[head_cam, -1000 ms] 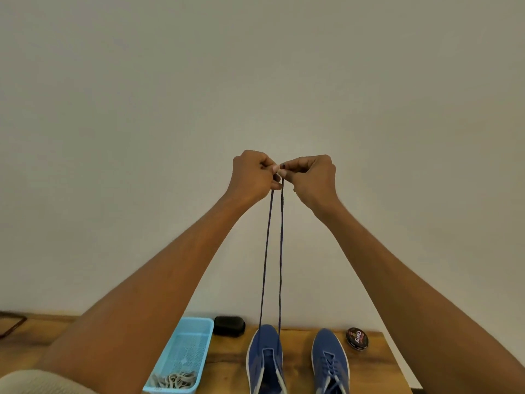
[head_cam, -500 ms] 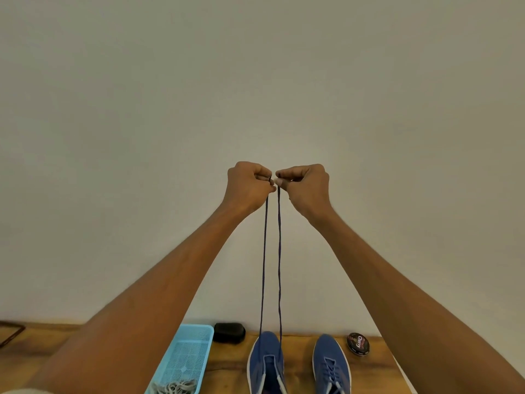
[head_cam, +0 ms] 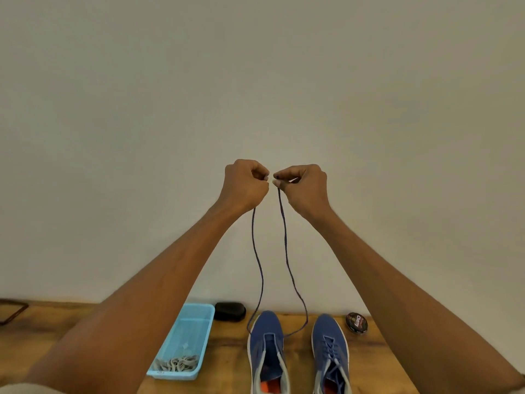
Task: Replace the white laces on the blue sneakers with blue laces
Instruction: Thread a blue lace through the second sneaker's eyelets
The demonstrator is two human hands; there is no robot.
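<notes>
Two blue sneakers stand side by side on the wooden table (head_cam: 377, 365). The left sneaker (head_cam: 267, 351) has a blue lace (head_cam: 284, 240) running up from its lowest eyelets in two loose strands. My left hand (head_cam: 245, 184) and my right hand (head_cam: 305, 189) are raised high in front of the wall, close together. Each pinches one end of that lace. The right sneaker (head_cam: 331, 354) is laced in blue.
A light blue plastic basket (head_cam: 196, 325) at the left of the sneakers holds a heap of white laces (head_cam: 176, 364). A black brush (head_cam: 230, 311) lies behind it by the wall. A round shoe-polish tin (head_cam: 356, 322) sits right of the sneakers. A dark frame edge (head_cam: 11, 311) shows far left.
Both hands have come down a little and parted slightly. The two lace strands, taut and straight before, now hang slack and bowed apart.
</notes>
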